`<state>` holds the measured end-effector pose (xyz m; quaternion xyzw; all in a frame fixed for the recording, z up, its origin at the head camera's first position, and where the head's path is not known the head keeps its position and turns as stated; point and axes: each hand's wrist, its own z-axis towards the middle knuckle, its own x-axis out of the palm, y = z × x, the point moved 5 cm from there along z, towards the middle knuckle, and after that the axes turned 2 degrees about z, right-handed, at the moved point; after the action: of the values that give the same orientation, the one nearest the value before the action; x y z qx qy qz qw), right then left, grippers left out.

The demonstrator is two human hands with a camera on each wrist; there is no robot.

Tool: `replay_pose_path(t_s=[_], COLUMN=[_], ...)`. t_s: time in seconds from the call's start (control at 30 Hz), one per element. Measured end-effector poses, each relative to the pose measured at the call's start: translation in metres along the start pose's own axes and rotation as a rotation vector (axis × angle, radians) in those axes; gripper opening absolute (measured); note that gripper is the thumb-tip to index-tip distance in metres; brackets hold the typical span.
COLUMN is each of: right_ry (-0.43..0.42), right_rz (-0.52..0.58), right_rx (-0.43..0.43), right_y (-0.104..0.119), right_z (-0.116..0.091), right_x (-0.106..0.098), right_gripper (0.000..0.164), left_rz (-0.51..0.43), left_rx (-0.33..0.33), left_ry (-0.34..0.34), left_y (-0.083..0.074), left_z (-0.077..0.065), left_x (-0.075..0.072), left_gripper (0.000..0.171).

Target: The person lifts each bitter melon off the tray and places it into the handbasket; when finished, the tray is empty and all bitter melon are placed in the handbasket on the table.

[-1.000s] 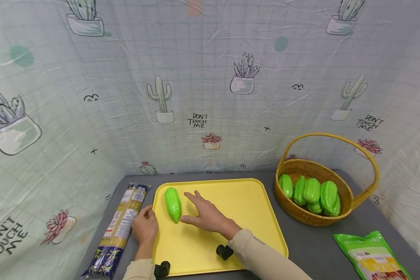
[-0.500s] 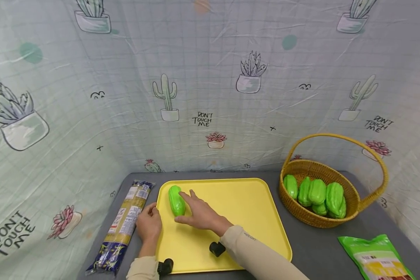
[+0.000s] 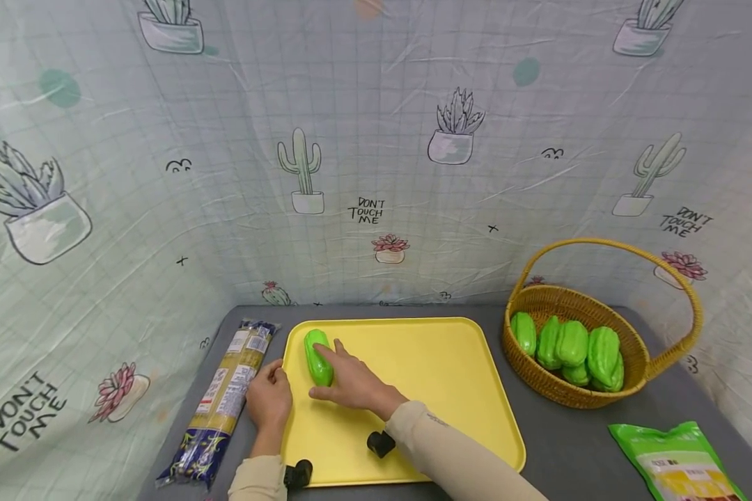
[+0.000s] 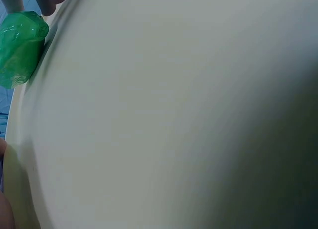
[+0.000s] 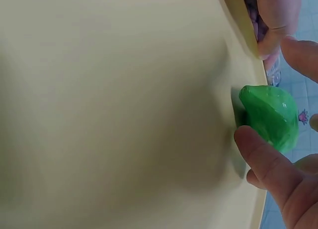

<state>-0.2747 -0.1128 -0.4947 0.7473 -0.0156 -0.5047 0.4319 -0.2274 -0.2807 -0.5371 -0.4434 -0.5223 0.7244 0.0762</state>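
A glossy green ridged vegetable (image 3: 318, 367) lies lengthwise near the back left of a yellow tray (image 3: 426, 376). My right hand (image 3: 351, 381) reaches over from the right, its index finger touching the vegetable's upper side. The thumb is stretched out near the front end, apart from the other fingers. Seen in the right wrist view, the vegetable (image 5: 271, 117) lies close to the tray's rim with fingers (image 5: 263, 157) beside it. My left hand (image 3: 271, 396) grips the tray's left rim with curled fingers.
Left of the tray lies a long clear packet of noodles (image 3: 225, 400) with a blue end. A wicker basket (image 3: 539, 379) with a tall handle holds several similar green vegetables (image 3: 570, 344) at the right. A green-topped bag (image 3: 677, 459) lies in front of it.
My right hand has moved left from beside the green vegetable onto it, and the vegetable has shifted slightly back. The left hand stays at the tray rim. The head view has turned slightly left.
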Motion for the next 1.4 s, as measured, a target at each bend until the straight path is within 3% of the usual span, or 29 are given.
replay_pose_path(t_s=[0.37, 0.8, 1.4], right_ry=[-0.009, -0.015, -0.017], right_rz=[-0.036, -0.093, -0.083], right_rx=[0.004, -0.015, -0.031], right_y=[0.0022, 0.0021, 0.0029], right_z=[0.0083, 0.0096, 0.0087], right_x=[0.0015, 0.0047, 0.0041], right_gripper=[0.082, 0.072, 0.071], left_rz=[0.004, 0.019, 0.019], left_rx=[-0.007, 0.0, -0.007], left_ry=[0.037, 0.018, 0.002], left_y=[-0.0038, -0.0056, -0.0015], left_z=[-0.0011, -0.0017, -0.0014], left_x=[0.0029, 0.0026, 0.0007], left_gripper=[0.035, 0.034, 0.033])
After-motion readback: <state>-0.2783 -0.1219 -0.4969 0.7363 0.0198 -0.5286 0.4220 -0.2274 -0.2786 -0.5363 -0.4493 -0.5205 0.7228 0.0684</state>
